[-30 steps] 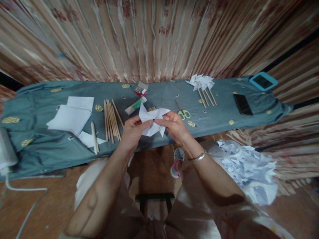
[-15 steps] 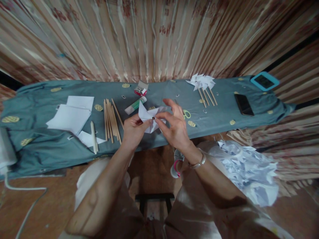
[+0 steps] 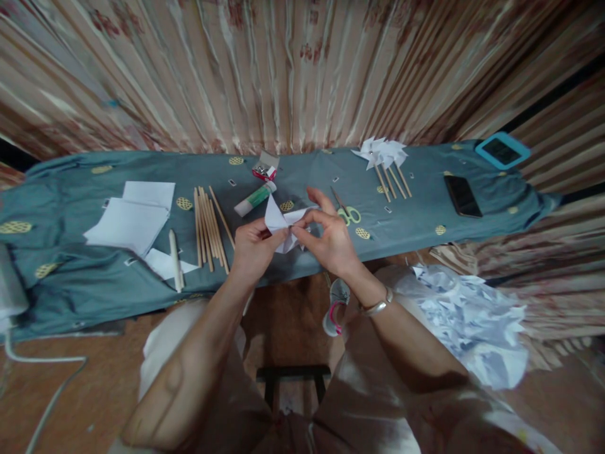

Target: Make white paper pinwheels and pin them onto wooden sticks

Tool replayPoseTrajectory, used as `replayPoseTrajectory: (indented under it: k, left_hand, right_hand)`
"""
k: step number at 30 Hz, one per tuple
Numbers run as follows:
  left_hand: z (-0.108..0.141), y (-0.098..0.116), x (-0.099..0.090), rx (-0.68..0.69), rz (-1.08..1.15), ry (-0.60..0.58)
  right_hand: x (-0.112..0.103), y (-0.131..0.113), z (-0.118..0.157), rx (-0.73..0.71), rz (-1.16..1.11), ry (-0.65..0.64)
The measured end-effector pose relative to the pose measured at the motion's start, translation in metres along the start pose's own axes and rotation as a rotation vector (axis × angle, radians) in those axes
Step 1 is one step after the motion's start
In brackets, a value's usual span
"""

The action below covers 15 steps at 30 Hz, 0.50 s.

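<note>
A white paper pinwheel (image 3: pixel 278 217) is held up over the front of the table between both hands. My left hand (image 3: pixel 254 247) grips it from the left, thumb near its centre. The thumb and index finger of my right hand (image 3: pixel 331 243) pinch at the centre, where a small pin head is mostly covered by the fingertips. Behind the pinwheel lie a glue stick (image 3: pixel 256 199) and a small open box of pins (image 3: pixel 265 169). Green-handled scissors (image 3: pixel 348 215) rest just beyond my right hand. Several wooden sticks (image 3: pixel 208 230) lie left of my left hand.
White paper sheets (image 3: pixel 127 224) and a pale pen-like stick (image 3: pixel 176 260) lie at the left. Finished pinwheels on sticks (image 3: pixel 382 154), a phone (image 3: pixel 462 195) and a blue-framed device (image 3: pixel 502 152) are at the right. A bag of paper scraps (image 3: pixel 472 321) sits below the table's right side.
The right fingers have closed in over the pinwheel's centre, covering the pin head that showed before. More of the scissors is visible now. The view has shifted slightly.
</note>
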State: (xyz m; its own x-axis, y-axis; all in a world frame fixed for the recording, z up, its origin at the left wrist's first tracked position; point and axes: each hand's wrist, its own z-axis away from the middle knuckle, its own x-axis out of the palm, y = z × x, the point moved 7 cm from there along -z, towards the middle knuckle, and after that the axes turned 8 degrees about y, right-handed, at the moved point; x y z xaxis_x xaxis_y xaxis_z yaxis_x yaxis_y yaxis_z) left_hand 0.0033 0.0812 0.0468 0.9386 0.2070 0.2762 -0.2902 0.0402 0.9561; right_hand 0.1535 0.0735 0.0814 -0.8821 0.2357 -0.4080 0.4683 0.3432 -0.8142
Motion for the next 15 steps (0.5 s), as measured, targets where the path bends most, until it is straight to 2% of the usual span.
replayPoseTrajectory:
  k: [7,15]
  left_hand:
    - [-0.0006,0.0005,-0.0023,0.042,-0.051,-0.015]
    - [-0.0017,-0.0011,-0.0049,0.053,-0.092,-0.011]
  right_hand:
    - [0.0033,0.0080,-0.0019,0.111,-0.120,-0.052]
    - [0.0049,0.0061,-0.0009,0.104,-0.123,-0.087]
